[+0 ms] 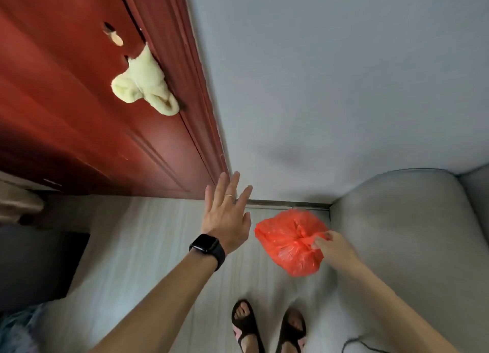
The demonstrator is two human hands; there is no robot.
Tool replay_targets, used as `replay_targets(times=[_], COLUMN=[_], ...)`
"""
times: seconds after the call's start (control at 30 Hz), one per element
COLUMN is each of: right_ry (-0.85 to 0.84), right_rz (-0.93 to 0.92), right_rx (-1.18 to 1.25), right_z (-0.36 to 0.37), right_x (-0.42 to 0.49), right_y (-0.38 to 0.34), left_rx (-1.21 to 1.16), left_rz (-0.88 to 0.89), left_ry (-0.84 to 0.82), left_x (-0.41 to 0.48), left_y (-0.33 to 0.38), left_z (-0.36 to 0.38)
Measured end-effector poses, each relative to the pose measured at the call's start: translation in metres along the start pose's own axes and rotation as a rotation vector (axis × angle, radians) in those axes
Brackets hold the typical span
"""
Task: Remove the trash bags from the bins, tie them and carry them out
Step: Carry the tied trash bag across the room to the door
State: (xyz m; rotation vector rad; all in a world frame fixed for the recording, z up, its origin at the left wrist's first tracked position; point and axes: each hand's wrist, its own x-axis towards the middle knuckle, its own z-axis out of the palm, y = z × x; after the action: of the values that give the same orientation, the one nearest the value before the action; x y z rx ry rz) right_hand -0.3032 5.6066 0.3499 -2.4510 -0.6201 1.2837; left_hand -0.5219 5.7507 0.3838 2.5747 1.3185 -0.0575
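A small red-orange trash bag (288,243), tied at its top, hangs above the floor at centre right. My right hand (334,248) is shut on its knot, pinching it from the right. My left hand (227,215) is stretched forward with fingers spread and holds nothing. It wears a ring and a black watch on the wrist, and its fingertips are close to the lower right corner of the dark red door (79,101). No bin is in view.
A pale yellow cloth (144,84) is wrapped around the door's handle. A grey sofa arm (402,233) stands at the right against the grey wall (330,74). A dark box-like object (37,268) sits at the left. My sandalled feet (267,326) stand on the light floor.
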Motion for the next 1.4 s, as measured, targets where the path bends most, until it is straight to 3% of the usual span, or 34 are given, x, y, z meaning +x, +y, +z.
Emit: replay_targets(times=[0.17,0.4,0.63,0.8,0.97,1.1,1.2,1.3,1.4], right_ry=[0.014,0.035,-0.017,-0.069,-0.127,-0.12,-0.097,-0.076,-0.058], right_rz=[-0.004,-0.003,0.114,0.038,-0.02,-0.189,-0.357,-0.494,-0.603], right_rx=[-0.144,-0.241,-0.347,-0.429,-0.666,-0.688,-0.673,-0.65,-0.667], right_z=[0.009,0.021,0.032,0.038,0.033,0.019,-0.009,-0.039,-0.065], right_x=[0.108,0.225,0.279,0.286,0.277,0.256,0.213,0.155,0.086], right_y=[0.014,0.044,0.092,0.097,0.072,0.038,-0.007,-0.06,-0.118], left_rx=[0.132,0.163,0.085,0.1,0.125,0.153,-0.006,-0.225,-0.196], left_rz=[0.09,0.04,-0.014,0.044,0.005,-0.043,-0.038,-0.149,-0.161], left_ry=[0.09,0.226,0.421,0.462,0.382,0.261,0.129,-0.05,-0.082], left_x=[0.081,0.146,0.173,0.178,0.177,0.163,0.139,0.112,0.092], left_y=[-0.004,0.007,0.015,0.007,0.008,0.018,0.026,0.032,0.025], left_z=[0.065,0.145,0.193,0.2,0.201,0.185,0.143,0.092,0.037])
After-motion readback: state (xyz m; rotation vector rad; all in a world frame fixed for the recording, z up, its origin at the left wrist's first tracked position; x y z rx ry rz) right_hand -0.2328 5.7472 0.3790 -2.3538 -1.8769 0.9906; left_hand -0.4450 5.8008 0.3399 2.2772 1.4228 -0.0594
